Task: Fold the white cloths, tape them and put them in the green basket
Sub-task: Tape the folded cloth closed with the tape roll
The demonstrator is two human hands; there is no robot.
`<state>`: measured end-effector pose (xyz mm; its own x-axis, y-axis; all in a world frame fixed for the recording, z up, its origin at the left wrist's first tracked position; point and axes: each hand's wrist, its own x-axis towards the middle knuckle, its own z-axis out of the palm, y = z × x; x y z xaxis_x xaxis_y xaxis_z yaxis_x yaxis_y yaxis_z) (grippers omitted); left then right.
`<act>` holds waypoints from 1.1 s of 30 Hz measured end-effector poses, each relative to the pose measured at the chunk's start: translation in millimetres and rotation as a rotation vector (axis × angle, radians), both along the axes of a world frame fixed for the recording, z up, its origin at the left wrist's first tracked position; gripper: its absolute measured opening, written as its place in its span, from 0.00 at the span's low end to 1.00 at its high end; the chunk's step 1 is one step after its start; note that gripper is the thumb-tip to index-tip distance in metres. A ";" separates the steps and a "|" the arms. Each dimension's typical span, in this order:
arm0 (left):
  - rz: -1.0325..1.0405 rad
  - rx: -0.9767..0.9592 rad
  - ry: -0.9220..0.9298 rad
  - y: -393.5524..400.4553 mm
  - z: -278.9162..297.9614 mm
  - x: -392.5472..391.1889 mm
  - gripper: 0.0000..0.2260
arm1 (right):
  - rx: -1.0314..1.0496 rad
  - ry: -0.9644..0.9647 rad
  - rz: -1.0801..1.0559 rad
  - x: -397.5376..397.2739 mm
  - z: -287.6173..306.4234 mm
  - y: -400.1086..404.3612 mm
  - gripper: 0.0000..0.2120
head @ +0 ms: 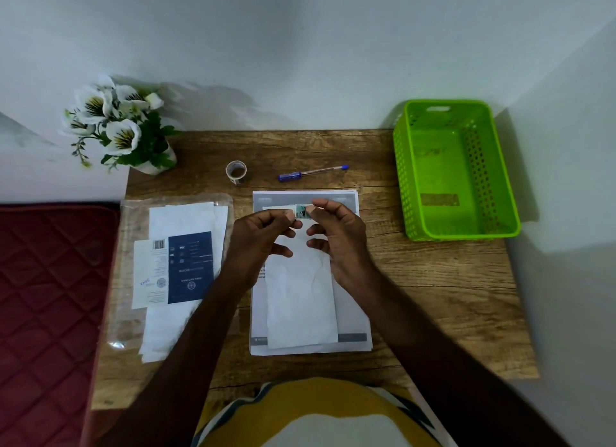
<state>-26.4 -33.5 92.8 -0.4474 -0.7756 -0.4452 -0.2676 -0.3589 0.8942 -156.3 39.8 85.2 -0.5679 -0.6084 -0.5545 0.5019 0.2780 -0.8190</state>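
A folded white cloth (301, 300) lies lengthwise on a stack of printed sheets (353, 313) in the middle of the wooden table. Above its far end, my left hand (256, 236) and my right hand (336, 233) each pinch one end of a short strip of clear tape (302, 211), stretched between thumbs and forefingers. The tape roll (236, 171) stands on the table behind my hands. The green basket (450, 170) sits at the table's far right corner with no cloth in it. More white cloths (186, 220) lie in a clear plastic pack at the left.
A blue pen (313, 173) lies behind the sheets. A pot of white artificial flowers (116, 126) stands at the far left corner against the wall. A dark blue label card (190, 266) rests on the plastic pack. A red quilted mattress (46, 306) borders the table's left side.
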 end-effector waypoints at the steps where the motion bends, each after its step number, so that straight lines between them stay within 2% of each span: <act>1: -0.002 0.006 0.003 0.5 0.2 -0.2 0.08 | 0.003 -0.002 0.001 -0.6 0.7 -0.3 0.12; 3: -0.001 0.028 0.013 1.7 0.5 -0.4 0.08 | 0.015 0.002 0.010 -1.1 1.1 -0.4 0.11; 5: 0.013 0.049 0.015 3.3 0.4 -1.2 0.08 | 0.029 0.103 0.042 0.1 -1.8 0.9 0.10; 9: 0.080 0.079 -0.002 6.8 -0.2 -3.8 0.08 | -0.016 0.635 0.141 2.3 -13.1 7.5 0.08; 11: 0.103 0.082 -0.002 9.3 -0.3 -4.3 0.06 | -0.058 0.781 0.196 2.0 -17.3 9.6 0.09; 15: 0.132 0.075 0.001 12.6 0.1 -4.6 0.05 | 0.008 0.935 0.265 3.7 -22.0 10.8 0.22; 17: 0.148 0.071 0.001 12.7 -0.2 -4.4 0.05 | 0.026 0.959 0.281 3.6 -21.8 9.9 0.25; 22: 0.133 0.011 -0.016 13.8 0.8 -4.3 0.08 | -0.009 0.902 0.283 -0.8 -18.4 9.2 0.15; 26: 0.121 -0.032 -0.028 13.8 2.4 -4.9 0.09 | -0.037 0.888 0.265 -1.0 -17.8 9.9 0.12; 30: 0.116 -0.046 -0.037 16.0 5.2 -7.7 0.05 | -0.043 0.888 0.219 3.2 -16.8 10.5 0.11; 33: 0.110 -0.041 -0.036 16.5 6.4 -8.8 0.05 | 0.009 0.782 0.189 5.1 -14.3 8.1 0.07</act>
<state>-35.1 -17.0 99.2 -0.3433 -0.8370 -0.4261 -0.2610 -0.3508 0.8993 -151.2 47.9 70.9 -0.6814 -0.7306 -0.0438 -0.2728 0.3090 -0.9111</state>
